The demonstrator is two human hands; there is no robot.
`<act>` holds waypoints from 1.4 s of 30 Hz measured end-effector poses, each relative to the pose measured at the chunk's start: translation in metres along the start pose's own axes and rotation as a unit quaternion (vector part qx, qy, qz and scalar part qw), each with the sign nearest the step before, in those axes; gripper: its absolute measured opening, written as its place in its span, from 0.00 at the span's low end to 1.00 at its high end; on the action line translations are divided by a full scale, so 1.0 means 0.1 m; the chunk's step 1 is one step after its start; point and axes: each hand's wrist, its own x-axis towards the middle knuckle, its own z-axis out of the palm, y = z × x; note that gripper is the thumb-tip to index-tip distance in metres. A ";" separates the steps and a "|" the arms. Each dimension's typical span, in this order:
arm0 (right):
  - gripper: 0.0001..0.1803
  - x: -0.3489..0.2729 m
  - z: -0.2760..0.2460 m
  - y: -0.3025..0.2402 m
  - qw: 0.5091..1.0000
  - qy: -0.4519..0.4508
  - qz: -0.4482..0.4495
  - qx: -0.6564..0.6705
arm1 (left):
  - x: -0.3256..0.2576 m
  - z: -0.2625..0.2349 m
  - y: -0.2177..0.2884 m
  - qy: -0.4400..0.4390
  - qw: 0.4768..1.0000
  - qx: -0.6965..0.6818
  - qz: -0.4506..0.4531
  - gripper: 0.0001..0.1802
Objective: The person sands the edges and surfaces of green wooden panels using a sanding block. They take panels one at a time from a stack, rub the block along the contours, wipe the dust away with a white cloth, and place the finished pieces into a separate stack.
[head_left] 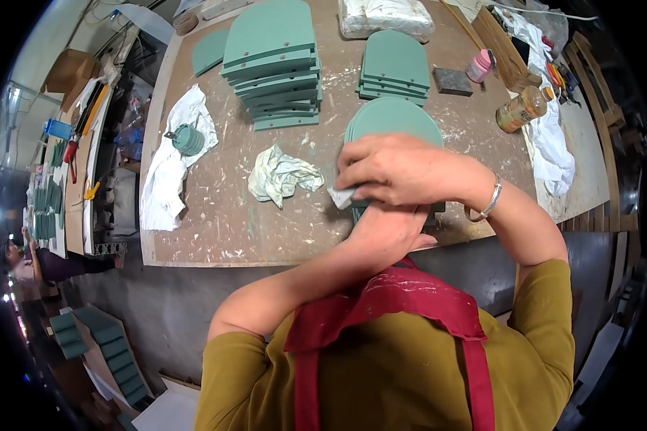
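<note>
One white cloth (167, 190) lay along the left side of the tabletop (216, 230), with a small round green container (187, 140) resting on it. A single green panel (208, 54) lay farther back, just left of a tall, staggered pile of arched green panels (269, 32). Nearer the person, a crumpled pale rag (284, 176) sat by itself, left of the hands. Next came a small pale piece (341, 197), pinched in the fingers of the right hand (402, 169) at the left edge of the rounded green panels (394, 118), which were stacked directly in front of the person. The left hand (394, 233) reached in from the left and crossed beneath the right; its fingers were hidden, so whether it gripped the stack or merely rested there could not be told. The step in hand looked like rubbing or wiping the edge of this stack, and the next move seemed to call for light, even pressure along the curve, with the panels held steady. Beyond the hands stood a lower pile of arched panels (395, 59), with a wrapped white bundle (387, 18) behind it. Farther right were a dark block (453, 82), a pink bottle (479, 67) and an orange-capped bottle (522, 110) beside a second white cloth (553, 154).
</note>
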 end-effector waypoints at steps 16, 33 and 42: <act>0.06 0.03 0.09 0.17 0.997 0.019 -0.005 -0.071 | 0.04 -0.05 0.01 0.032 0.999 -0.014 -0.003 0.42; 0.11 0.12 -0.06 0.38 0.975 0.144 0.115 -0.123 | 0.33 -0.11 -0.33 -0.007 0.993 0.116 -0.028 0.29; 0.07 0.12 0.02 0.57 0.939 0.223 0.186 -0.186 | 0.34 -0.10 -0.29 -0.023 0.995 0.084 -0.047 0.31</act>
